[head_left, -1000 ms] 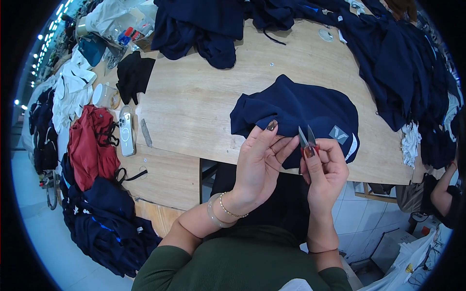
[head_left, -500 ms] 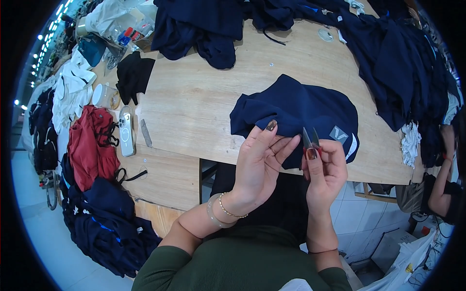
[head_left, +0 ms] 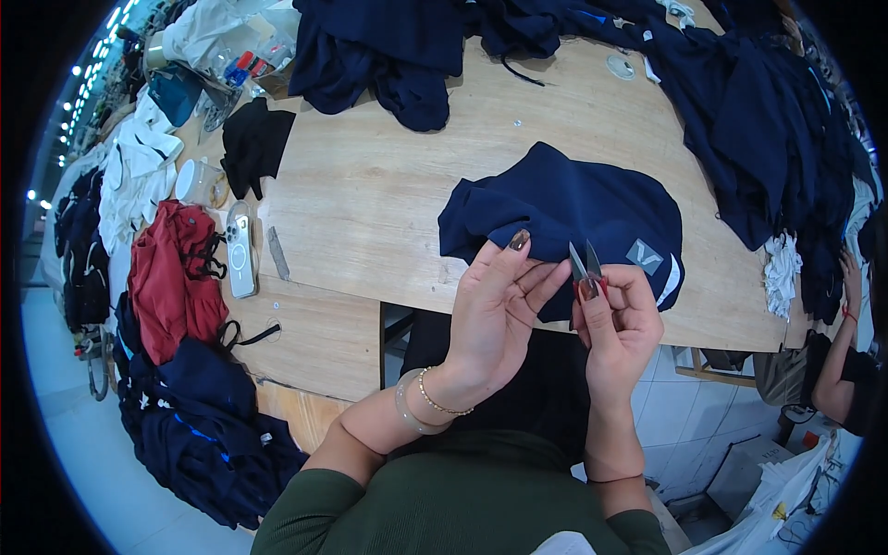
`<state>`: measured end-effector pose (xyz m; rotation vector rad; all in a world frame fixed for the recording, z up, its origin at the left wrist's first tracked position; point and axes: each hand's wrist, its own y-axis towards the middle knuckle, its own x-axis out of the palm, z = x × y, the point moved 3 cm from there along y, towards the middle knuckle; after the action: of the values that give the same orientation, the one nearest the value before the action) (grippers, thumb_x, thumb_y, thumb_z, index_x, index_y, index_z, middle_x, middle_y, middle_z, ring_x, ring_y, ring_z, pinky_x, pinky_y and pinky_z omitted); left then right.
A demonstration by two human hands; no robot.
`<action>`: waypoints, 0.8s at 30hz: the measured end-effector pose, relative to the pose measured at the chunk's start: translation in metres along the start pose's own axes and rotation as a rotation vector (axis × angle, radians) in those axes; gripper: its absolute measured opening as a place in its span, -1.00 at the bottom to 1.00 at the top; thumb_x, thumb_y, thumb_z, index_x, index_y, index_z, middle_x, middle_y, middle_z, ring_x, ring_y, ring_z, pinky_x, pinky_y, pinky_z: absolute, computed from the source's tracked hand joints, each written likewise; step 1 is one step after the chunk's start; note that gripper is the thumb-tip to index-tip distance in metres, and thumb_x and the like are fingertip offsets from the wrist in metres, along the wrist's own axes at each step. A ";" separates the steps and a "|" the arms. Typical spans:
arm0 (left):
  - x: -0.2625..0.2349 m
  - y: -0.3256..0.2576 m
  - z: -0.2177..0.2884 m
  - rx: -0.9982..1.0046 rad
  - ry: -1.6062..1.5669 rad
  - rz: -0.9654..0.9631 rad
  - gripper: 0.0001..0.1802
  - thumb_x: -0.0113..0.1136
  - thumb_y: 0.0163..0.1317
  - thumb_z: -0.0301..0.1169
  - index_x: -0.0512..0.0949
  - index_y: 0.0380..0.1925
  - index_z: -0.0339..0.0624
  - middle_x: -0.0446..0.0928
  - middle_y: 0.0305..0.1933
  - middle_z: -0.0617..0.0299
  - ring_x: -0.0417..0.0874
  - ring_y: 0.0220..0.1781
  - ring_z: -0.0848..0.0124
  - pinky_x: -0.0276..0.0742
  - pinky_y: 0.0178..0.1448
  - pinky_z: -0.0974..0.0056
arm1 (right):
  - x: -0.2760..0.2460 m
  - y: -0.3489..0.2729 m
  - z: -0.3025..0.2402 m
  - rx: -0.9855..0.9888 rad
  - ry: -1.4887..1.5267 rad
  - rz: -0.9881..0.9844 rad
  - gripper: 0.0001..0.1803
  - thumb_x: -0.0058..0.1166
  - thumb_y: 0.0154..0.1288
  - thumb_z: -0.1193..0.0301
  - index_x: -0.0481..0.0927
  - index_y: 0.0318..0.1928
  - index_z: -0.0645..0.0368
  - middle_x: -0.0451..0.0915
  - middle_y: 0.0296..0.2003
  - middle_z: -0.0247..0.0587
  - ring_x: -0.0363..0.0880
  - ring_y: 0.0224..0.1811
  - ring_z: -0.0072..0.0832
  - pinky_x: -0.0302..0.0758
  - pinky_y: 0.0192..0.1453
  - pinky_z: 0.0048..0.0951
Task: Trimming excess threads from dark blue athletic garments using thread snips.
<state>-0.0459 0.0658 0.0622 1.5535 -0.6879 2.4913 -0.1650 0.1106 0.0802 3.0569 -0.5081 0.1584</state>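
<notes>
A navy garment (head_left: 592, 199) with a grey patch lies bunched at the front of the wooden table. My left hand (head_left: 495, 319) is closed on its near edge, thumb on top of the cloth and fingers curled below. In my right hand (head_left: 622, 319) is a pair of thread snips (head_left: 583, 261) with red handles. Their two pointed blades stand apart in a narrow V, tips upward, just right of my left fingertips and over the cloth. Whether a thread lies between the blades is too small to tell.
Navy garments (head_left: 379, 55) lie at the back, with another heap (head_left: 740, 120) at the right. Leftward are a phone (head_left: 241, 254), a red garment (head_left: 176, 277), a plastic cup (head_left: 196, 183) and a black cloth (head_left: 250, 148). A co-worker's arm (head_left: 837, 361) shows at far right.
The snips have shifted slightly left, toward my left fingertips, and tilted a little. My left hand keeps its hold on the cloth. The co-worker's arm at far right has moved slightly.
</notes>
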 end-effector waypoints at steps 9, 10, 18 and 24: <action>0.002 0.000 0.000 -0.010 -0.010 -0.024 -0.87 0.04 0.36 -0.38 0.41 -0.18 -0.18 0.60 -0.23 0.15 0.66 -0.10 0.40 0.58 0.15 0.30 | 0.000 -0.002 0.012 -0.154 -0.064 0.027 -0.89 0.03 0.35 0.52 0.44 -0.17 0.30 0.49 -0.38 -0.33 0.42 -0.43 -0.71 0.35 -0.36 -0.71; 0.002 0.000 0.000 -0.009 -0.007 -0.020 -0.86 0.04 0.36 -0.38 0.41 -0.17 -0.19 0.60 -0.23 0.14 0.66 -0.09 0.40 0.57 0.15 0.30 | 0.001 -0.002 0.012 -0.153 -0.063 0.027 -0.89 0.03 0.35 0.52 0.44 -0.17 0.30 0.49 -0.38 -0.33 0.42 -0.43 -0.71 0.35 -0.36 -0.71; 0.005 -0.001 -0.002 -0.016 0.012 -0.017 -0.87 0.01 0.38 -0.38 0.41 -0.18 -0.18 0.59 -0.21 0.16 0.65 -0.07 0.40 0.57 0.16 0.30 | -0.004 0.006 0.019 -0.256 0.099 -0.059 -0.92 -0.01 0.36 0.55 0.45 -0.20 0.32 0.50 -0.34 -0.23 0.49 -0.31 -0.62 0.44 -0.23 -0.62; 0.001 0.001 0.000 0.017 0.005 -0.010 -0.90 0.00 0.38 -0.38 0.39 -0.22 -0.15 0.54 -0.25 0.27 0.65 -0.10 0.43 0.57 0.15 0.31 | -0.003 0.006 0.008 -0.039 0.174 -0.066 -0.91 0.01 0.36 0.53 0.45 -0.22 0.32 0.57 -0.41 -0.19 0.52 -0.41 -0.60 0.46 -0.27 -0.61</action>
<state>-0.0465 0.0652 0.0626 1.5521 -0.6585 2.4991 -0.1695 0.1054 0.0725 2.9804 -0.3946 0.4028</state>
